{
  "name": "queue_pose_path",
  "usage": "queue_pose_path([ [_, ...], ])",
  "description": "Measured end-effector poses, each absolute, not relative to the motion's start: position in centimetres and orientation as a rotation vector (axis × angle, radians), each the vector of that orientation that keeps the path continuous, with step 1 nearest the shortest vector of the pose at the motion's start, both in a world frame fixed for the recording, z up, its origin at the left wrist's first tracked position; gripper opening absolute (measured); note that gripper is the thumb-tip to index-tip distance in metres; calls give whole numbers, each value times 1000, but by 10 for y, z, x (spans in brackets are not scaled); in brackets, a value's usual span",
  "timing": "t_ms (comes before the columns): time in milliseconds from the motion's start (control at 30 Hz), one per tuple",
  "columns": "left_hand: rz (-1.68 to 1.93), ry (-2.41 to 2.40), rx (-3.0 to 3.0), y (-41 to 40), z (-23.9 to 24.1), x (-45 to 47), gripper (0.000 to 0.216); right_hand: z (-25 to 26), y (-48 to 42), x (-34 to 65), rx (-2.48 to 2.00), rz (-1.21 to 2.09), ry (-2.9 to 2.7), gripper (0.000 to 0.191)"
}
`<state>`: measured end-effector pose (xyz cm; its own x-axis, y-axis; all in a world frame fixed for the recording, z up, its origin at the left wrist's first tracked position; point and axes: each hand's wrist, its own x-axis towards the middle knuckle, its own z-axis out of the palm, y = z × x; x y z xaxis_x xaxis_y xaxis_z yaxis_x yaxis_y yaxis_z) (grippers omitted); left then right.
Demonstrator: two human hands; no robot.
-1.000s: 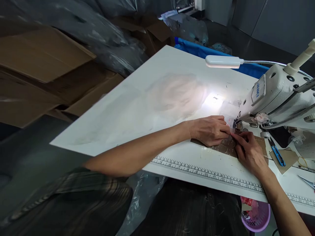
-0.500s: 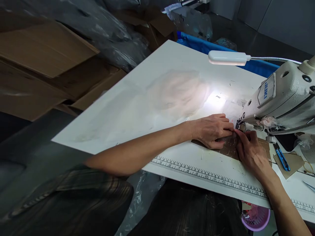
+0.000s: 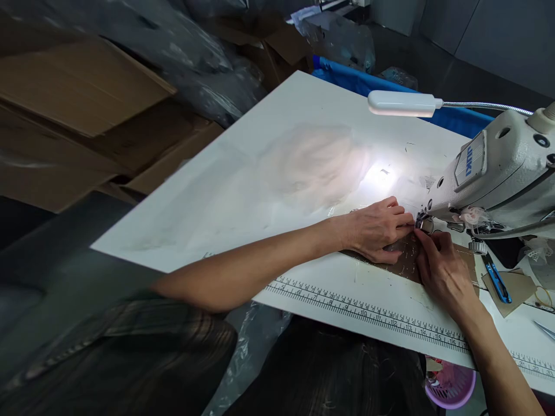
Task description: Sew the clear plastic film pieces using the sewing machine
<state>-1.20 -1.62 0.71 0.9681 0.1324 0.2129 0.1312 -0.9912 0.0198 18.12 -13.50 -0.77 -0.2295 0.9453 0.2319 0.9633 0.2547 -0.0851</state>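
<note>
At the presser foot (image 3: 424, 223) of a white sewing machine (image 3: 494, 167), my two hands meet with their fingertips close together. My left hand (image 3: 379, 230) is closed, its fingers bent and the tips just left of the foot. My right hand (image 3: 446, 266) pinches thumb and forefinger in front of the foot. What lies in their fingers is hidden or too small to make out. Beneath both hands is a brown board (image 3: 405, 266) with thread bits on it. A sheer, pale pink cloth (image 3: 316, 164) lies spread on the white table beyond my left forearm.
A lit lamp (image 3: 403, 104) hangs over the white table (image 3: 208, 202). Blue thread snips (image 3: 498, 280) lie on a brown card (image 3: 518, 289) to the right. A printed ruler (image 3: 368, 309) runs along the front edge. Cardboard boxes (image 3: 87, 86) stand left; a pink basket (image 3: 453, 390) sits below.
My left hand has shifted slightly right, toward the presser foot, and its fingers have bent a little. My right hand stays nearly in place.
</note>
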Motion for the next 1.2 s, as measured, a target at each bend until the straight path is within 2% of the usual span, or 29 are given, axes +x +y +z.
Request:
queue_pose_path([
  [233,324,218,3134,-13,5,-10,44,-11,-135,180,-1798,-55,-2282,43],
  [367,314,255,3151,-12,5,-8,45,-3,-135,181,-1780,2,-2198,39],
  [467,344,272,3147,-12,5,-8,44,8,-130,188,-1768,142,-2033,37],
  [633,354,320,3159,-13,4,-8,50,21,-118,201,-1917,483,-1808,56],
  [733,341,355,3169,-15,3,-7,55,19,-124,202,-1904,573,-1722,55],
  [833,344,378,3156,-15,2,-6,57,9,-142,201,-1841,487,-1703,51],
  [1033,373,428,3085,-12,-2,-7,56,-13,-167,193,-1661,109,-1899,33],
  [1200,453,473,2962,-9,-9,-5,47,-16,-166,189,-1564,54,-1916,29],
])
